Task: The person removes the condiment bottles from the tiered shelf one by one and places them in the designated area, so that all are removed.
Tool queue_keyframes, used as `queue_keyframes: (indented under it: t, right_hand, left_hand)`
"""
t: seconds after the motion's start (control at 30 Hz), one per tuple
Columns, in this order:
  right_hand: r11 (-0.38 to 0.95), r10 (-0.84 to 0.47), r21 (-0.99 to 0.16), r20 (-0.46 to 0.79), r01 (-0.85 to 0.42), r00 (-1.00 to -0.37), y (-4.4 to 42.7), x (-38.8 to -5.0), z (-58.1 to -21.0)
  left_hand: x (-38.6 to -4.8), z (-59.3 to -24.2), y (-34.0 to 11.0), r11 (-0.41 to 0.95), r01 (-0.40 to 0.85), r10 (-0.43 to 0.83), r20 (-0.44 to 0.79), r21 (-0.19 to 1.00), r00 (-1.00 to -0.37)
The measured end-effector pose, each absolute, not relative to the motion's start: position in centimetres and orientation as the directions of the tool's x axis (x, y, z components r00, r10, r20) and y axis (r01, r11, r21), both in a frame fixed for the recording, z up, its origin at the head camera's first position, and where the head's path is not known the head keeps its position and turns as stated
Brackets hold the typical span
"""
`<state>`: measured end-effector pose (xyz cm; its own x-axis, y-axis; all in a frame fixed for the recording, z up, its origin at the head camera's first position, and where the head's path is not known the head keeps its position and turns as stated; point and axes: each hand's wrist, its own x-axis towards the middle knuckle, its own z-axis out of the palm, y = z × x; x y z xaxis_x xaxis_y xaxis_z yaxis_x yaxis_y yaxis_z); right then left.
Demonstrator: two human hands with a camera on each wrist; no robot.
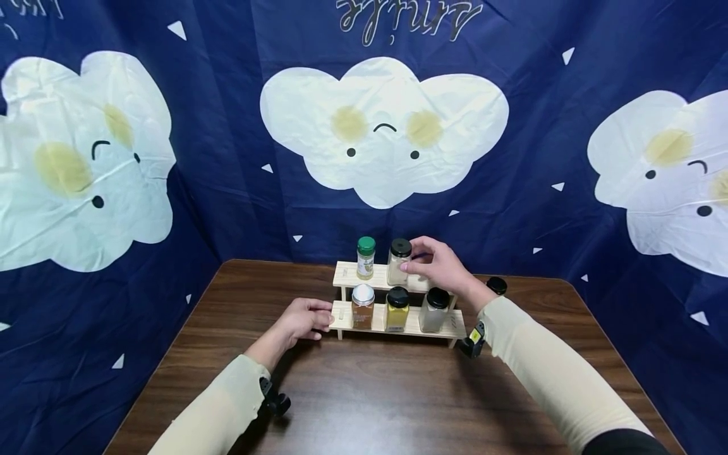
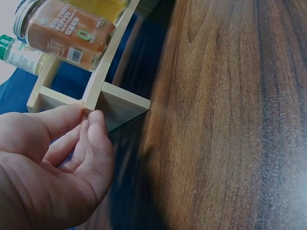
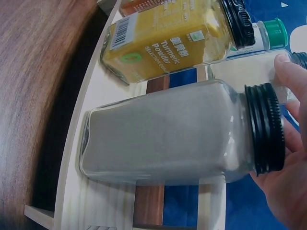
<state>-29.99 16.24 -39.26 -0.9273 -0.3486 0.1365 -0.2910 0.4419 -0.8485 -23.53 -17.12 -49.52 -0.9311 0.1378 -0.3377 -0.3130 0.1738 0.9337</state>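
Observation:
A two-step wooden spice rack [image 1: 343, 314] stands on the table. My left hand [image 1: 303, 320] pinches the left end of its lower step between thumb and fingers, clearly seen in the left wrist view. On the upper step, my right hand [image 1: 436, 264] holds a black-lidded spice jar [image 1: 395, 273] with pale contents; its base is at the step. A green-capped spice jar [image 1: 366, 259] stands to its left. Along the lower step are a red pepper jar [image 2: 72, 33] with a silver lid, a turmeric powder jar [image 3: 163, 40], and a black-lidded jar of greyish powder [image 3: 158, 134].
Another black lid [image 1: 497, 285] shows behind my right forearm, its container mostly hidden. The brown wooden table [image 1: 375, 392] extends in front of the rack. A dark blue cloth [image 1: 239, 215] with cloud faces hangs behind and at both sides.

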Motion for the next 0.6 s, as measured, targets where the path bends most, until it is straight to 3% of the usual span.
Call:
queue_keyframes:
  t: [0.6]
  right_hand:
    - [0.33, -0.332, -0.893, 0.194, -0.306, -0.923, 18.0, -30.2, -38.9]
  left_hand:
    - [-23.5, -49.6, -17.3, 0.163, -0.318, 0.141, -0.341, 0.934, -0.929]
